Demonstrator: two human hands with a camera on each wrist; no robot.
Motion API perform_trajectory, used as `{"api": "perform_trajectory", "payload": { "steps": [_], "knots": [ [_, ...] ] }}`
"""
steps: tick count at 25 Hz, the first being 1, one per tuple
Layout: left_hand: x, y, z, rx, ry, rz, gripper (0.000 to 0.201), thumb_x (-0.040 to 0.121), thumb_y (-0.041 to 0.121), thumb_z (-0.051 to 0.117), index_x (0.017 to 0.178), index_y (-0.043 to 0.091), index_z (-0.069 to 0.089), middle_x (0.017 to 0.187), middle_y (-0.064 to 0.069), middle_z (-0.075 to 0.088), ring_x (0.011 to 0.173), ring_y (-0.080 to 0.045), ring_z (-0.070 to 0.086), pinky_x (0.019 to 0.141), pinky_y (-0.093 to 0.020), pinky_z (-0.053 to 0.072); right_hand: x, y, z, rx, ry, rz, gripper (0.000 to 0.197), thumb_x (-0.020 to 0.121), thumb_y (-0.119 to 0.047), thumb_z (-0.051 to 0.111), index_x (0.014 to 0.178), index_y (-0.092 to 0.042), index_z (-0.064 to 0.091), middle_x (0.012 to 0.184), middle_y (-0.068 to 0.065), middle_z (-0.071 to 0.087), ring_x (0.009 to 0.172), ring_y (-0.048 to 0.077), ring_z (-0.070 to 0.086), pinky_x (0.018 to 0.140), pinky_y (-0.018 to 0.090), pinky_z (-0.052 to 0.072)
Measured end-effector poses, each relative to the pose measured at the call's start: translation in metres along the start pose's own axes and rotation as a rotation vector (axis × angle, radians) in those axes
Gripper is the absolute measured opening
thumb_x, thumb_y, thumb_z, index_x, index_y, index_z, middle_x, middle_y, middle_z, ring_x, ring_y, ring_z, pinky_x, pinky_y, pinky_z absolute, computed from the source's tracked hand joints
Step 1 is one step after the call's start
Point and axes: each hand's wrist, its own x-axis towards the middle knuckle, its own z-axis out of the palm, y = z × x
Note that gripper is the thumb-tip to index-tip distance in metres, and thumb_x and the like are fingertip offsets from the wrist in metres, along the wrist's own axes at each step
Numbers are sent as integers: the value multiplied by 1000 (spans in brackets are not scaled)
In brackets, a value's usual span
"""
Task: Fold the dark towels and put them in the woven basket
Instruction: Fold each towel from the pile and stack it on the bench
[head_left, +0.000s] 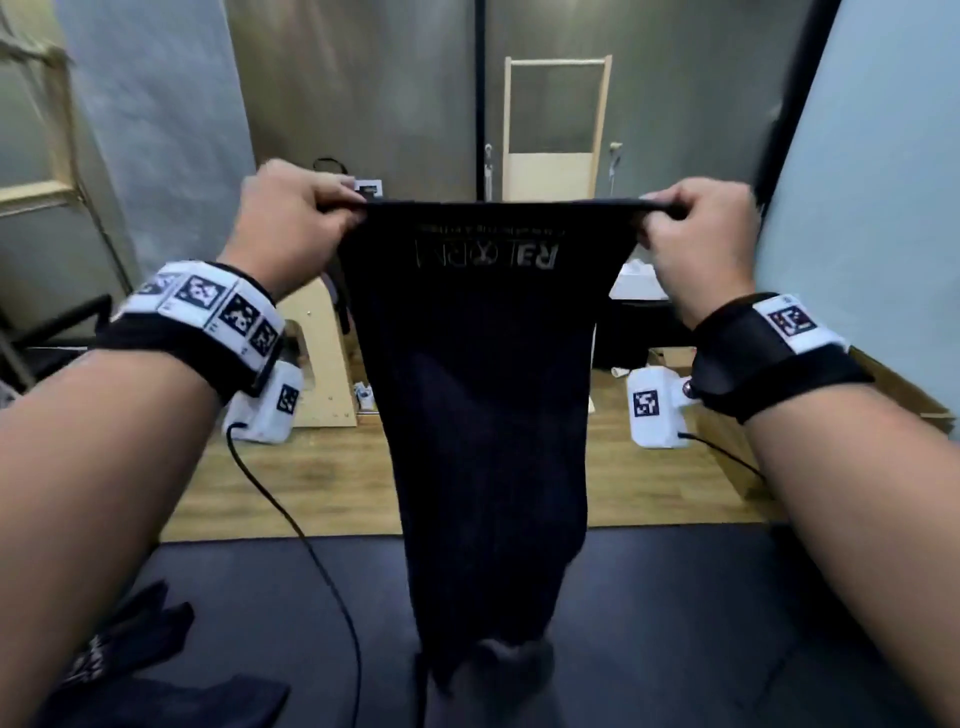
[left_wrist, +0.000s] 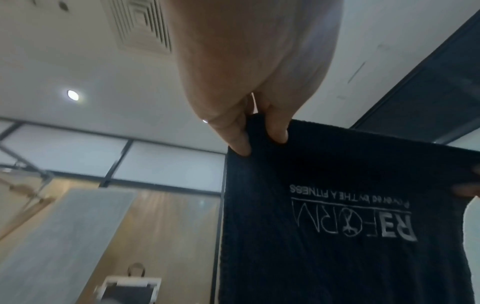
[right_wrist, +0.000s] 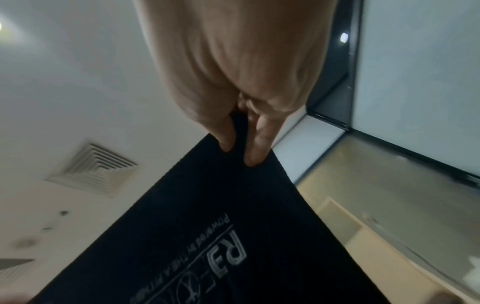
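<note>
A dark towel (head_left: 483, 395) with pale upside-down lettering hangs full length in front of me, its top edge stretched level. My left hand (head_left: 296, 223) pinches the top left corner, and my right hand (head_left: 691, 228) pinches the top right corner. In the left wrist view the fingers (left_wrist: 241, 142) press into the towel (left_wrist: 350, 226) at its corner. The right wrist view shows two fingers (right_wrist: 257, 150) clamped on the towel (right_wrist: 233, 226) edge. The towel's lower end hangs down to the black table (head_left: 727, 623). More dark towels (head_left: 130, 654) lie crumpled at the near left. No woven basket is in view.
A black cable (head_left: 311, 551) runs from my left wrist down across the table. Beyond the table lie a wooden floor (head_left: 322, 483), a pale wooden stool (head_left: 322, 364) on the left, a wooden frame (head_left: 556, 130) at the back and boxes (head_left: 670, 358) at the right.
</note>
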Motion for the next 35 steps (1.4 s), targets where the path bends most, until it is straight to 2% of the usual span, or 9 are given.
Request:
{"api": "perform_trajectory", "payload": {
  "steps": [3,7,11,15,20,23,25,29,35],
  "knots": [
    [3,19,-39,10,76,111,21,86,15,70,105,7,77,110,-6,73,103,-9,66,100,-21,48,-2,-29,-37,40,64,-132,23,75,-22,67,93,-20,81,89,-2,79,86,17,73,83,35,59],
    [-67,19,-52,-24,-4,160,17,86,9,71,102,6,78,110,-6,74,96,-12,67,94,-30,53,-75,-23,-65,5,-5,-97,19,80,-16,71,96,-18,81,90,-2,78,88,13,73,89,33,58],
    [-192,-22,-40,50,-242,113,13,85,9,73,96,12,79,99,-2,77,90,-15,68,80,-26,49,-196,16,-75,-178,-187,62,19,81,-13,75,96,-21,81,95,-2,79,96,19,71,91,35,55],
    [-325,-62,-21,80,-562,-62,12,85,13,72,92,20,79,91,4,78,91,-18,71,78,-27,51,-332,55,-81,-296,-424,262,18,81,-6,74,90,-19,82,90,-4,79,90,13,71,74,17,43],
    [-445,-83,-8,176,-868,-212,11,89,36,62,94,29,68,86,1,75,89,-22,70,73,-33,53,-458,94,-108,-444,-737,407,28,85,-19,74,62,-30,64,65,-9,68,70,10,67,57,15,40],
    [-479,-76,-13,217,-928,-259,16,89,46,53,98,34,57,86,0,71,90,-24,66,75,-35,54,-485,91,-130,-397,-888,471,23,90,-20,68,67,-22,66,60,-1,71,58,7,69,56,12,49],
    [-490,-67,-19,227,-955,-258,17,90,46,50,96,32,56,88,0,69,91,-25,65,77,-37,53,-487,83,-144,-348,-986,559,20,94,-17,63,75,-14,66,63,9,73,52,15,72,53,26,57],
    [-500,-39,-35,209,-1136,-242,15,90,46,55,88,34,64,92,5,69,92,-20,65,82,-36,53,-495,71,-176,-288,-1257,684,19,96,-16,57,79,-10,60,55,14,65,51,26,70,41,31,50],
    [-486,-31,-28,113,-1075,-326,26,88,27,67,64,26,58,67,1,67,60,-12,64,58,-23,48,-486,90,-170,-285,-1061,651,18,96,-14,59,81,-7,64,55,13,70,53,28,72,51,37,60]
  ]
}}
